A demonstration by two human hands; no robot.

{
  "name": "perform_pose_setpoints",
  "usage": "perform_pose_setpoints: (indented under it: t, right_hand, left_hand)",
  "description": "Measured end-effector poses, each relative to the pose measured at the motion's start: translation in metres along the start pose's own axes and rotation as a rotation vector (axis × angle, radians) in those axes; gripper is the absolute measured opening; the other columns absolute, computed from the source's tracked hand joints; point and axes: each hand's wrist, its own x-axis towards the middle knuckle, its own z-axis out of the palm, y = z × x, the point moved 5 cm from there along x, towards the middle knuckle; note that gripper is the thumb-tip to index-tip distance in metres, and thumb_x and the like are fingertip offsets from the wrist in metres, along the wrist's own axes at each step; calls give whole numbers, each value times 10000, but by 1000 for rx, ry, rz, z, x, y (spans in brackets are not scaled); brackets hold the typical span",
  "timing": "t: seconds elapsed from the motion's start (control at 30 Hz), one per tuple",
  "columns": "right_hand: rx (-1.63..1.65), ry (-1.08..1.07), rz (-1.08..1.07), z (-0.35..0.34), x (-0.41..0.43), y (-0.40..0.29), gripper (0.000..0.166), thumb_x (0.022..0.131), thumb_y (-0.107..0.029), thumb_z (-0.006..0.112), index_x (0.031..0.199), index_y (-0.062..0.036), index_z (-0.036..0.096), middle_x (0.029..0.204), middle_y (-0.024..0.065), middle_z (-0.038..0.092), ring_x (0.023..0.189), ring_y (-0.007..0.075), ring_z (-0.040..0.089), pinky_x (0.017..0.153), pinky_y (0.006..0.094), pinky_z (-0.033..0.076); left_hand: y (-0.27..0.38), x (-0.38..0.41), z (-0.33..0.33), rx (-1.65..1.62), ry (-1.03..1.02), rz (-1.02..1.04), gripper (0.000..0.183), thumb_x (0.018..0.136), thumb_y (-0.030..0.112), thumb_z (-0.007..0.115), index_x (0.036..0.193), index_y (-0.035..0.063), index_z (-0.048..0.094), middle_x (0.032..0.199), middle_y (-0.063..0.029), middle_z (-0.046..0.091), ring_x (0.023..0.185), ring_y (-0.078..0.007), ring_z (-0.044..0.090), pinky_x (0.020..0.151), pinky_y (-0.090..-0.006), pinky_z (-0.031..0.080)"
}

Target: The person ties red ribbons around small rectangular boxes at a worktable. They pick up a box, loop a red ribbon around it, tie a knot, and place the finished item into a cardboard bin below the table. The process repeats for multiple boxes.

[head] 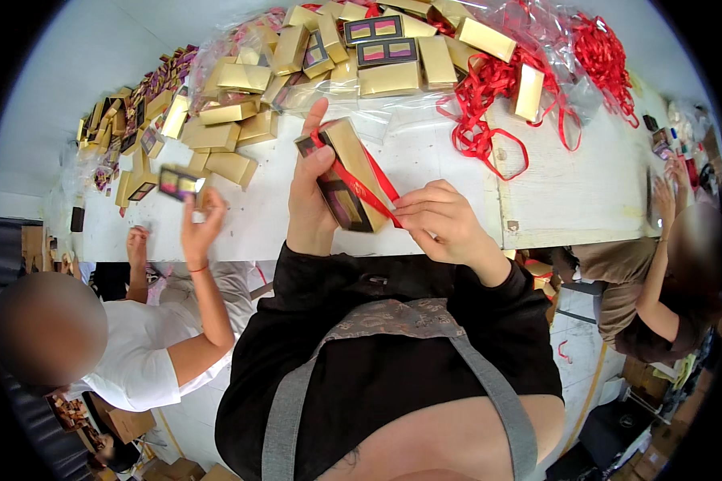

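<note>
Over the near edge of the white table, my left hand (314, 192) grips a gold box (352, 174) with a dark windowed front, held tilted. A red ribbon loop (361, 187) passes around the box near its upper end, under my left thumb. My right hand (442, 222) pinches the ribbon between thumb and fingers at the box's lower right, pulling it out from the box. Beyond my hands lies a heap of gold boxes (391, 78), some showing two-part coloured windows. Tangled red ribbons (487, 90) lie to the right of the heap.
A co-worker in a white shirt at the left holds a small dark box (179, 182) over the table (265, 210). Another person sits at the far right. Clear plastic bags (541, 36) lie among the boxes and ribbons. More ribbon (601, 60) is bundled at the back right.
</note>
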Motion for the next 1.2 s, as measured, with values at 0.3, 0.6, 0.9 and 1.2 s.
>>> perform_pose_setpoints:
  t: [0.3, 0.6, 0.9, 1.2]
  right_hand:
    - [430, 63, 401, 28, -18, 35, 327, 706, -88, 752, 981, -50, 579, 879, 55, 661, 805, 156, 617, 789, 293, 428]
    - [1103, -210, 619, 11, -27, 40, 228, 774, -13, 683, 975, 20, 580, 907, 86, 659, 890, 149, 624, 825, 289, 480]
    - [1334, 318, 534, 15, -39, 68, 124, 870, -134, 592, 943, -38, 617, 870, 54, 628, 873, 153, 555, 829, 319, 403]
    - [1992, 446, 916, 78, -56, 58, 219, 916, -324, 531, 950, -113, 576, 888, -13, 582, 841, 134, 529, 785, 317, 391]
  left_hand:
    - [-6, 2, -3, 264, 212, 22, 521, 821, 125, 635, 1280, 76, 392, 1032, -86, 557, 804, -136, 594, 706, -282, 529]
    - [-14, 5, 36, 200, -36, -199, 577, 726, 107, 682, 1230, 10, 418, 1083, -164, 561, 951, -289, 617, 783, -387, 541]
    - [-68, 38, 26, 114, 203, -163, 396, 863, 315, 567, 1093, -4, 519, 1027, -128, 591, 920, -205, 584, 802, -370, 502]
    - [-75, 28, -5, 344, 648, 294, 682, 751, 130, 737, 1224, -6, 265, 1070, -127, 480, 926, -172, 526, 774, -281, 463]
